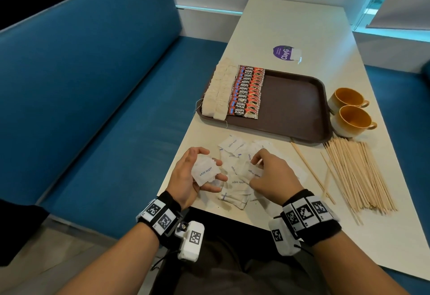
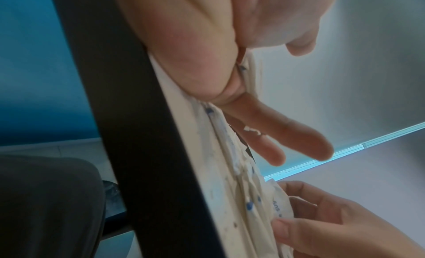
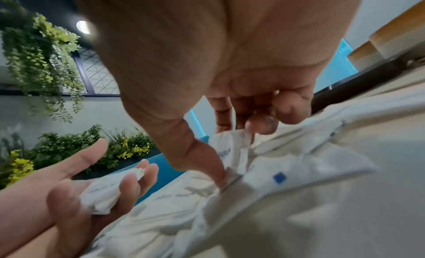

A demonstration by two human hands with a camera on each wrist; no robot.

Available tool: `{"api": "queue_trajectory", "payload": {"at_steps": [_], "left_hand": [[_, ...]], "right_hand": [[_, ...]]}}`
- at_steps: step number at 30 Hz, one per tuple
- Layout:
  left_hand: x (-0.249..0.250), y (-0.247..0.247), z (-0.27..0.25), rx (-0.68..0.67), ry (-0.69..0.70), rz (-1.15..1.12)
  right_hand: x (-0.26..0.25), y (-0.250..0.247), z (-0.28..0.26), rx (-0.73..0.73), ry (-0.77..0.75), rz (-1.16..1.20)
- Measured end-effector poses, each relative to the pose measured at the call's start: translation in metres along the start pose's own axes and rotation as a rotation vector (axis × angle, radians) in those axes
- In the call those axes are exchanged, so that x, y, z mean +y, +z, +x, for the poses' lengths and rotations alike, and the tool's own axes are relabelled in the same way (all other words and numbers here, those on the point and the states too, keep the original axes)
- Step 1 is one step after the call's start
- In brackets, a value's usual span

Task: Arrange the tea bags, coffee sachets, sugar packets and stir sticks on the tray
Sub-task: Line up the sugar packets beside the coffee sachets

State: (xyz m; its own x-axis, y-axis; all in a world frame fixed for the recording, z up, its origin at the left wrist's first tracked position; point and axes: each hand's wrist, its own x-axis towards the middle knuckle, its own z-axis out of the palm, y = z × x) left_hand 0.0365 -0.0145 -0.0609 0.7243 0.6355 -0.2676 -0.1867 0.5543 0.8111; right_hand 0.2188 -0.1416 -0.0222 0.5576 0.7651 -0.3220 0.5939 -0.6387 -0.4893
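Note:
A brown tray (image 1: 290, 103) carries two rows of tea bags (image 1: 218, 90) and a row of red coffee sachets (image 1: 247, 92) along its left side. White sugar packets (image 1: 232, 155) lie in a loose heap on the table near its front edge. My left hand (image 1: 197, 173) cradles a small stack of sugar packets (image 1: 204, 172) palm up, thumb over them. My right hand (image 1: 267, 171) pinches one packet (image 3: 230, 145) at the heap between thumb and fingers. Wooden stir sticks (image 1: 356, 173) lie in a pile to the right.
Two cups with orange insides (image 1: 349, 113) stand right of the tray. A purple round sticker (image 1: 282, 53) lies beyond it. A blue bench (image 1: 93, 85) runs along the table's left edge. A couple of loose sticks (image 1: 309, 169) lie between heap and pile.

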Motion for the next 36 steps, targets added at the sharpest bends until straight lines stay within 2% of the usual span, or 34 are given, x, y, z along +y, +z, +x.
{"api": "queue_trajectory", "payload": {"at_steps": [6,9,15,18,21,23,25,29,33,36], "left_hand": [[-0.003,-0.006,0.001,-0.047,0.012,0.006],[-0.006,-0.010,0.003,-0.067,0.027,0.044],[-0.007,-0.011,0.003,-0.080,0.038,0.069],[-0.006,-0.009,0.004,-0.107,0.050,0.038],[-0.005,-0.005,0.001,-0.065,0.028,0.012],[-0.006,-0.005,0.002,-0.057,0.003,0.011],[-0.008,-0.007,0.004,-0.090,0.006,-0.028],[-0.006,-0.005,0.004,-0.060,0.025,0.007],[-0.005,-0.002,0.003,0.006,0.004,0.073],[-0.005,-0.004,0.004,0.008,0.009,0.069]], "right_hand": [[0.001,0.002,0.003,0.011,0.019,0.000],[0.003,0.001,0.002,0.039,-0.010,0.074],[0.012,-0.005,-0.004,0.090,-0.040,0.333],[0.008,-0.011,-0.005,0.123,-0.075,0.583],[-0.016,-0.007,-0.006,0.032,-0.145,0.853],[-0.032,0.005,-0.003,-0.055,-0.163,0.908],[-0.042,0.020,0.002,-0.081,-0.153,0.845],[-0.047,0.034,0.010,0.016,-0.194,0.582],[-0.042,0.022,0.008,0.129,-0.202,0.513],[-0.022,0.002,0.009,0.194,-0.203,0.397]]}}
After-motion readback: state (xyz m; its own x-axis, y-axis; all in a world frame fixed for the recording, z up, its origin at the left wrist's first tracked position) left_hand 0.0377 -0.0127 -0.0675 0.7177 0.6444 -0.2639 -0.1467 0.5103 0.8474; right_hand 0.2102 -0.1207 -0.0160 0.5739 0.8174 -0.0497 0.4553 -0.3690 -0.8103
